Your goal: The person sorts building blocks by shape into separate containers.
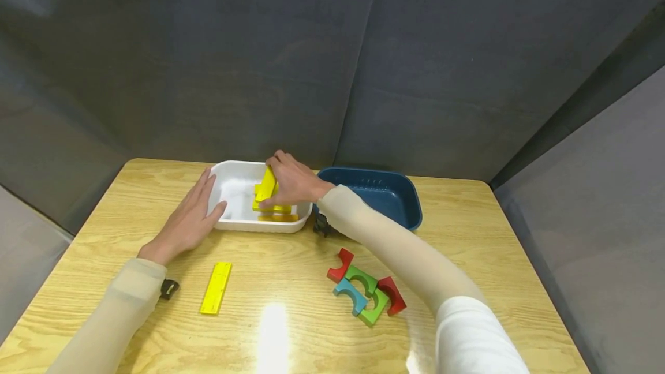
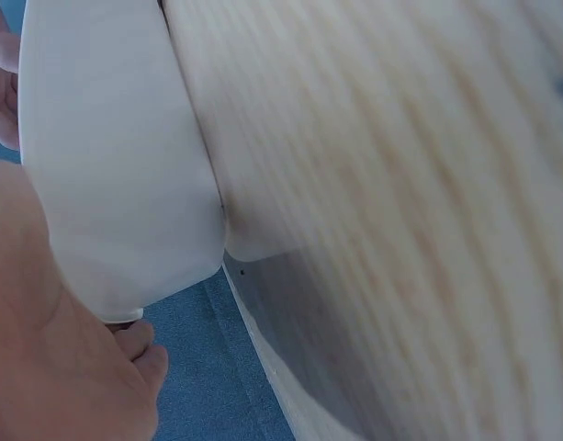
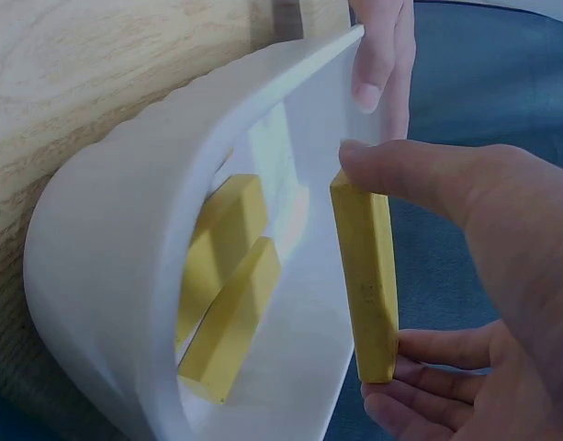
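In the head view my right hand [image 1: 296, 182] is over the white tray [image 1: 228, 224]. It pinches a yellow block [image 3: 365, 276] between thumb and fingers, as the right wrist view shows. Several other yellow blocks [image 3: 233, 317] lie inside the tray. At the tray's left end, my left hand [image 1: 189, 218] rests against the rim with its fingers nearly straight and thumb spread. The left wrist view shows this hand [image 2: 56, 340] against the tray's white side [image 2: 125, 156]. A flat yellow block [image 1: 216, 288] lies on the table near my left wrist.
A dark blue tray [image 1: 414, 204] stands right of the white one, partly behind my right forearm. In front of it lie red [image 1: 340, 264], green [image 1: 375, 307] and blue [image 1: 353, 295] arched blocks on the wooden table [image 1: 291, 281]. Dark cloth [image 1: 260, 62] hangs behind.
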A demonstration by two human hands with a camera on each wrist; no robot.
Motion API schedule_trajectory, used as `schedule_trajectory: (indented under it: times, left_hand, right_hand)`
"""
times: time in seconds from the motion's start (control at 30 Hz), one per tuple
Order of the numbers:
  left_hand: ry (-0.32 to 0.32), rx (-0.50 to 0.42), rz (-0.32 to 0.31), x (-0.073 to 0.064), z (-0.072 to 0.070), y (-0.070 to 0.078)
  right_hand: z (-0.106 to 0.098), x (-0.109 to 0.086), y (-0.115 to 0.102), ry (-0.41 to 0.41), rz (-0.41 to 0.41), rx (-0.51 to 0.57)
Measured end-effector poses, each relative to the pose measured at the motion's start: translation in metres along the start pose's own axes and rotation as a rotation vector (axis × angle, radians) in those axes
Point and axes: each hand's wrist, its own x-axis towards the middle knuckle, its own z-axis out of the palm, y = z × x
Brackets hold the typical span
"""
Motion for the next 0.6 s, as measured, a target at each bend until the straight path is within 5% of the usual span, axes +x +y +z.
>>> schedule_trajectory:
  times: [0.6]
  left_hand:
    - [0.017, -0.011, 0.014, -0.002, 0.000, 0.000]
  right_hand:
    - [0.013, 0.011, 0.000, -0.029, -0.005, -0.039]
